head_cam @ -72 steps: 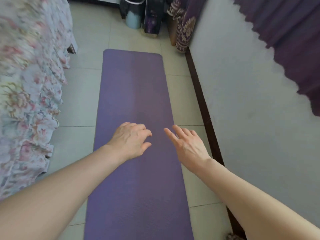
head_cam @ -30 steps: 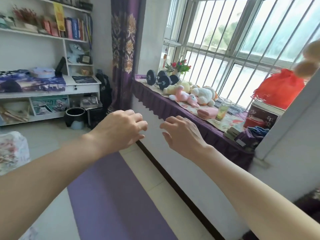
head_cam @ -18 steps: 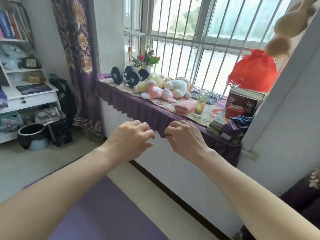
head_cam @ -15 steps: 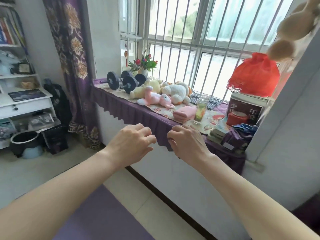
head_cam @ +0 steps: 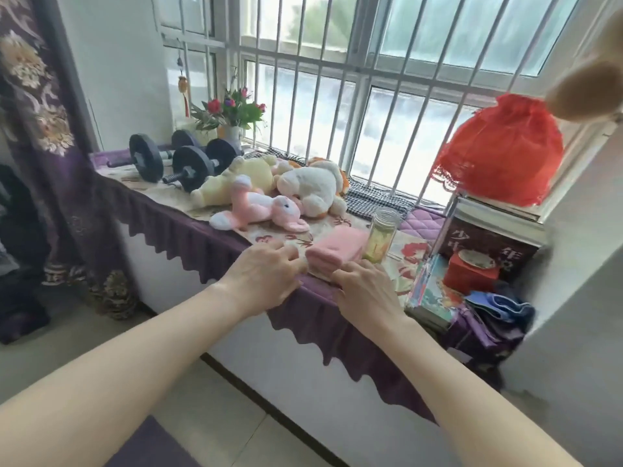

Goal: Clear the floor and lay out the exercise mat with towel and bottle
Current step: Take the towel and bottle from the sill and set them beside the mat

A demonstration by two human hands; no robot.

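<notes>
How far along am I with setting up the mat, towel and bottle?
Done: the purple mat lies on the floor; only a corner shows. In hand: your left hand and right hand have reached the folded pink towel on the sill; whether it is gripped yet is unclear. Left: carry the towel and the bottle beside it to the mat.

A folded pink towel (head_cam: 337,249) lies flat at frame centre. Just right of it, touching, stands an upright clear bottle (head_cam: 382,235) holding yellow-green contents. A purple mat (head_cam: 148,446) corner shows at bottom left.
</notes>
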